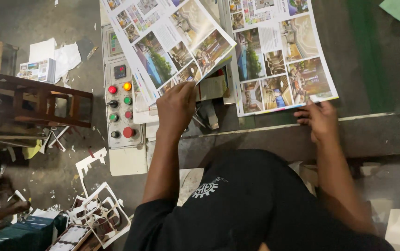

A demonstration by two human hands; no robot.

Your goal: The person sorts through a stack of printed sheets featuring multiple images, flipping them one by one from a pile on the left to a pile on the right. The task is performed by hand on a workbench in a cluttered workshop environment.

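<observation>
Glossy printed sheets covered in colour photographs lie on a grey machine desk (371, 135), seen from above the person's head. The left hand (175, 108) pinches the near edge of the left printed sheet (172, 46) between thumb and fingers, lifting it into a curve. The right hand (319, 120) rests with fingers pressed flat on the near corner of the right printed sheet (281, 56), which lies flat. Doing this well likely means gripping only the margin and keeping the flat sheet pinned. Counted: two large sheets, two hands, one control panel (120, 93) with about seven round buttons, and many paper offcuts (100, 207) on the floor.
</observation>
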